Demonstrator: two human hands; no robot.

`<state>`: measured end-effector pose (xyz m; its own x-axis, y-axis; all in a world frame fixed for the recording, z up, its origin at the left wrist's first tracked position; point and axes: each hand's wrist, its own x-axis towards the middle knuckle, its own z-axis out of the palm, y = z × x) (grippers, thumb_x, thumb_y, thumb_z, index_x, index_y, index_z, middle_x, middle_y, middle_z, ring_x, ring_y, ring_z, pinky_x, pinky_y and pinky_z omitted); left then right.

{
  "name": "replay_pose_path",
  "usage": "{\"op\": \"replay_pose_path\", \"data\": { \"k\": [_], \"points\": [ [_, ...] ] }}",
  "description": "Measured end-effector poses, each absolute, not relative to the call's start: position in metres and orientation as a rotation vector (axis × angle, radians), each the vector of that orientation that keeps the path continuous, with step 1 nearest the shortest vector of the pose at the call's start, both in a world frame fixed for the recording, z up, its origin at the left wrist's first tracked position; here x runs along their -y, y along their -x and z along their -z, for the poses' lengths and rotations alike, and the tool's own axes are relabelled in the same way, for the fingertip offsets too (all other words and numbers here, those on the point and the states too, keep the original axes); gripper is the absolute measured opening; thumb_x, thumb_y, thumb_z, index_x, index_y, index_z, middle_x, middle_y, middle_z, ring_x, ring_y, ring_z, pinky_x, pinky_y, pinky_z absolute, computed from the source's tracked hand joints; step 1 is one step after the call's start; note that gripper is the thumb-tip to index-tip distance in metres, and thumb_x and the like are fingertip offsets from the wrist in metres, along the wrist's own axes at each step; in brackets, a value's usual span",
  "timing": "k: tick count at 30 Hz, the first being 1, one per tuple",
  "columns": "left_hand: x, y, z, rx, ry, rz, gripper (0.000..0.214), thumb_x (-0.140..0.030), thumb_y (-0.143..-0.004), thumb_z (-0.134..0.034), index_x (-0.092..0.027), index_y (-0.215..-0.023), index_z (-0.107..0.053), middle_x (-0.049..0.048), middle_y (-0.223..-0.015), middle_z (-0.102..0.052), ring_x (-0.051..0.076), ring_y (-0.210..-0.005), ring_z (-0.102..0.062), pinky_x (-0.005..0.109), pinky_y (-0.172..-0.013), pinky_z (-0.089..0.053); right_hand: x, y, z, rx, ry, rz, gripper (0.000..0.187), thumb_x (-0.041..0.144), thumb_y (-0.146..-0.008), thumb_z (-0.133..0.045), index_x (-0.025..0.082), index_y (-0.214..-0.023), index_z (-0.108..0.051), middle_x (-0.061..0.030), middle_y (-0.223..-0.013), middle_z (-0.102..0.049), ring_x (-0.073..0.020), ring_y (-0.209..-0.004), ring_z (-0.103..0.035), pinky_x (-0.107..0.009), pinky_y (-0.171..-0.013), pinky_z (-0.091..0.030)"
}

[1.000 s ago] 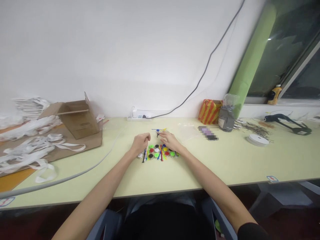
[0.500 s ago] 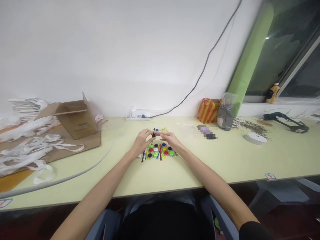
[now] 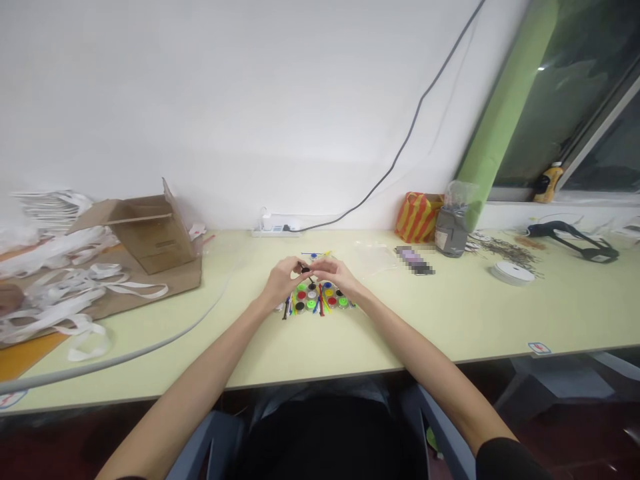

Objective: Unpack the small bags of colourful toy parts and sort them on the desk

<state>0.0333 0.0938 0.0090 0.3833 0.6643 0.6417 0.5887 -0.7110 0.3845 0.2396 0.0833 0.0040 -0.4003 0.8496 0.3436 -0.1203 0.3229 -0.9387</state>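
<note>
Between the fingertips of both hands is a small black round piece with a thin stick (image 3: pixel 306 270). My left hand (image 3: pixel 283 277) pinches it from the left, and my right hand (image 3: pixel 339 275) closes on it from the right. Its exact kind is too small to make out, and fingers cover part of it. Just below the hands lie several small round discs (image 3: pixel 332 302) in red, black, green, white, yellow and blue. Thin coloured plastic sticks (image 3: pixel 321 301) lie among them. Behind the hands sits a blue disc with a stick (image 3: pixel 313 256).
At left, a cardboard box (image 3: pixel 159 247) stands near white ribbon (image 3: pixel 125 288); another person's hand (image 3: pixel 10 298) is at the edge. A grey cable (image 3: pixel 165 341) crosses the table. Further right are a clear bag (image 3: pixel 375 259), a phone (image 3: pixel 414 261), a dark container (image 3: pixel 451 232) and a white roll (image 3: pixel 513 273).
The black piece has tilted, its upright stick now slanting and partly behind the fingers. My hands have drawn closer around it. Another person's hand has appeared at the left edge.
</note>
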Motion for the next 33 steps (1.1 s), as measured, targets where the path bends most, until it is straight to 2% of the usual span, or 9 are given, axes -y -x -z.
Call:
{"op": "replay_pose_path", "data": {
  "k": [7,14,20,25,28,33],
  "points": [
    [-0.093,-0.029,-0.009,-1.188,-2.418,-1.261,0.025,-0.043,-0.087,-0.065,-0.019,-0.093,-0.061,-0.0037,-0.070,-0.058,0.012,-0.064,-0.053,0.024,-0.065,-0.042,-0.071,-0.227,-0.003,1.705,0.788,-1.105,0.040,0.044,-0.088,-0.064,0.023,-0.119,-0.049,-0.0078,-0.107,-0.069,-0.0213,-0.098,-0.068,-0.036,-0.084,-0.054],
    [-0.084,-0.034,-0.012,-1.098,-2.393,-1.224,0.025,-0.033,-0.086,-0.063,-0.019,-0.107,-0.060,-0.0063,-0.067,-0.056,0.010,-0.061,-0.052,0.022,-0.063,-0.043,-0.055,-0.220,-0.012,1.719,0.799,-0.971,0.032,0.040,-0.089,-0.058,0.024,-0.114,-0.046,-0.0028,-0.095,-0.067,-0.0218,-0.096,-0.067,-0.035,-0.082,-0.051],
    [-0.084,-0.040,-0.011,-0.997,-2.460,-1.237,0.030,-0.036,-0.092,-0.059,-0.020,-0.117,-0.064,-0.0002,-0.082,-0.066,0.013,-0.072,-0.060,0.026,-0.075,-0.048,-0.060,-0.222,-0.013,1.675,0.757,-0.876,0.013,0.033,-0.089,-0.051,0.022,-0.096,-0.048,-0.0003,-0.081,-0.064,-0.0205,-0.083,-0.066,-0.031,-0.075,-0.047],
    [-0.079,-0.039,-0.016,-1.001,-2.533,-1.130,0.037,-0.038,-0.099,-0.048,-0.025,-0.132,-0.058,0.0031,-0.093,-0.066,0.017,-0.084,-0.061,0.032,-0.086,-0.049,-0.066,-0.226,-0.010,1.684,0.756,-0.818,0.011,0.030,-0.087,-0.051,0.022,-0.093,-0.049,0.0010,-0.077,-0.060,-0.0187,-0.076,-0.061,-0.027,-0.067,-0.042],
    [-0.075,-0.039,-0.019,-0.982,-2.556,-1.048,0.040,-0.039,-0.100,-0.046,-0.026,-0.137,-0.052,0.0056,-0.105,-0.064,0.019,-0.094,-0.060,0.034,-0.090,-0.048,-0.064,-0.227,-0.012,1.715,0.751,-0.822,0.011,0.033,-0.090,-0.049,0.022,-0.093,-0.048,-0.0004,-0.081,-0.061,-0.0186,-0.077,-0.060,-0.028,-0.067,-0.043],
    [-0.072,-0.041,-0.021,-0.967,-2.548,-1.015,0.033,-0.036,-0.101,-0.042,-0.022,-0.130,-0.052,0.0073,-0.111,-0.062,0.020,-0.100,-0.058,0.034,-0.092,-0.046,-0.060,-0.228,-0.014,1.793,0.730,-0.777,0.016,0.038,-0.097,-0.045,0.022,-0.095,-0.048,-0.0025,-0.086,-0.060,-0.0196,-0.080,-0.059,-0.031,-0.073,-0.045]
  ]
}}
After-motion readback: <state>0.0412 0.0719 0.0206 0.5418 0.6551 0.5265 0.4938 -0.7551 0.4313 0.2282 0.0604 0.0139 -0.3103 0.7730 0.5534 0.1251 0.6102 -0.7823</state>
